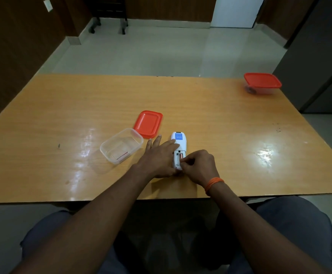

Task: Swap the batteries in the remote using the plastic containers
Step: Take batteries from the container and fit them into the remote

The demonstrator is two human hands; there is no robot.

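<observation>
The wide orange-brown wooden worktop (pixel 200 107) carries a lidded clear plastic container with a red lid (pixel 262 83) far right, and an open clear plastic container (pixel 121 145) touching its loose red lid (pixel 148 124). Mid-front lies the white remote (pixel 179 144), face down, compartment open. The left hand (pixel 159 155) presses flat on it, fingers spread; the right hand (pixel 198 165) pinches at a copper-topped battery (pixel 181 156). Light, smooth and rollable, it probably wants gripping at its ends.

**Orange, white and clear on a wood-grain table**

My table (pixel 62 107) is orange-tan with a fine wood grain. The remote (pixel 179 144) is white with a blue label; a copper-coloured battery (pixel 181 156) shows inside. Two lids (pixel 148 124) (pixel 262 80) are orange-red, the open container (pixel 121 145) clear. My wristband (pixel 213 183) is orange.
</observation>
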